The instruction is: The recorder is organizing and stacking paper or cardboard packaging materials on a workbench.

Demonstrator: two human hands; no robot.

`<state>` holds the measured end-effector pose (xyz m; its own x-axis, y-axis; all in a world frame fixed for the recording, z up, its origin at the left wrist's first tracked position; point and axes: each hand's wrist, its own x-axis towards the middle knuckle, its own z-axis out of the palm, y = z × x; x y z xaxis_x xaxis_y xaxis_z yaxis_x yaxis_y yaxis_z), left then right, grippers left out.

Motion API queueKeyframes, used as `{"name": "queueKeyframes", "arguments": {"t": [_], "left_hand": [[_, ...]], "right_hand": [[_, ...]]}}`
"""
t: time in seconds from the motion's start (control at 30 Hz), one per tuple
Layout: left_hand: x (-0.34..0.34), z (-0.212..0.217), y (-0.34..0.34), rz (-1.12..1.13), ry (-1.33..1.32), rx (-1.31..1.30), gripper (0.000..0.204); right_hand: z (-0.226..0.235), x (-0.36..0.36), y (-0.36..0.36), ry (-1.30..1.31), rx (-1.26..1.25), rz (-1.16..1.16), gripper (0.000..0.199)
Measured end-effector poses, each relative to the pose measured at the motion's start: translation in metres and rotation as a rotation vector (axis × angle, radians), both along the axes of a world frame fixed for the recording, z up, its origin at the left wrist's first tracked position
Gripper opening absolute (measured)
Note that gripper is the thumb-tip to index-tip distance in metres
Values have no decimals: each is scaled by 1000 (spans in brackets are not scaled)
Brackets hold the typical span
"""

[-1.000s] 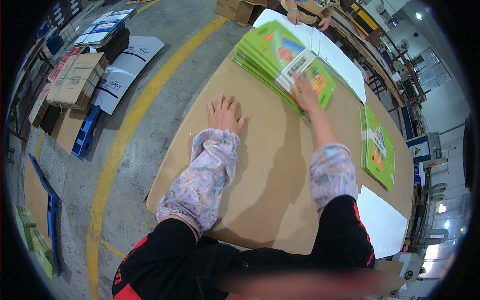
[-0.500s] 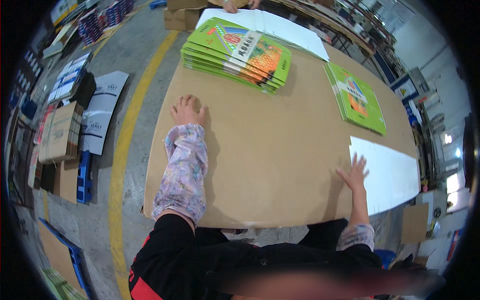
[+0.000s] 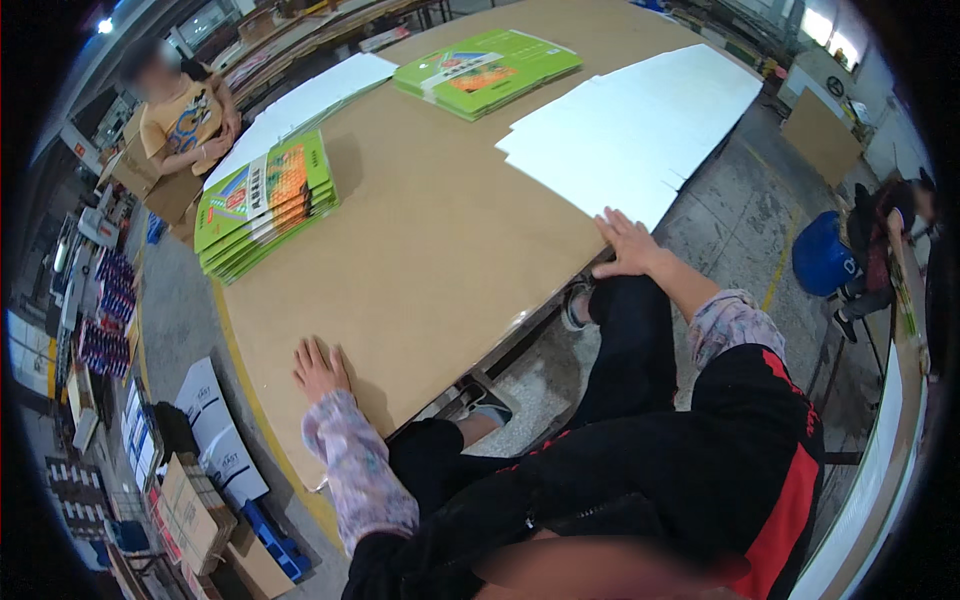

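My left hand (image 3: 321,370) rests with fingers apart on the brown table top (image 3: 430,240), near its front left corner. Nothing is in it. My right hand (image 3: 626,244) lies with spread fingers at the table's front edge, by the near corner of a stack of white sheets (image 3: 640,130); whether it touches them I cannot tell. A fanned pile of green printed cartons, folded flat, (image 3: 265,205) lies at the left side, beyond my left hand. Another stack of green cartons (image 3: 487,72) sits farther back, left of the white sheets.
A person (image 3: 185,115) in a yellow shirt stands at the far left by more white sheets (image 3: 305,105). Bundled brown cardboard (image 3: 195,510) and a blue pallet (image 3: 275,540) are on the floor at left. At right, a blue drum (image 3: 825,252) stands near another person (image 3: 890,240).
My view has swung to the right, and my body is turned that way. My right hand is now at the table's front edge. Both hands remain empty; the cartons look unmoved.
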<state>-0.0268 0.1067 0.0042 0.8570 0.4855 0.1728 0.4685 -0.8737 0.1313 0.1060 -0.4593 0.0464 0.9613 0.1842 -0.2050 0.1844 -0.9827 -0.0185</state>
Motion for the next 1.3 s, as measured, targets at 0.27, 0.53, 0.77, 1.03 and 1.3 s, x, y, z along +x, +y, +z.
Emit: {"name": "queueKeyframes", "arguments": {"t": [0.27, 0.53, 0.77, 1.03, 1.3], "left_hand": [[-79, 3, -63, -292, -174, -113, 50], [-65, 9, -87, -249, -416, -1061, 45], [-4, 57, -129, -279, -659, -1019, 49], [29, 45, -149, -289, 37, -186, 64], [67, 0, -158, -241, 57, -58, 70]], "right_hand": [[-27, 12, -28, -327, -78, 18, 29], [122, -24, 54, -166, 891, 395, 27], [87, -96, 138, 450, 2141, -142, 25], [-30, -166, 188, 1016, 2115, -430, 26], [-22, -122, 165, 821, 1908, -394, 33]]}}
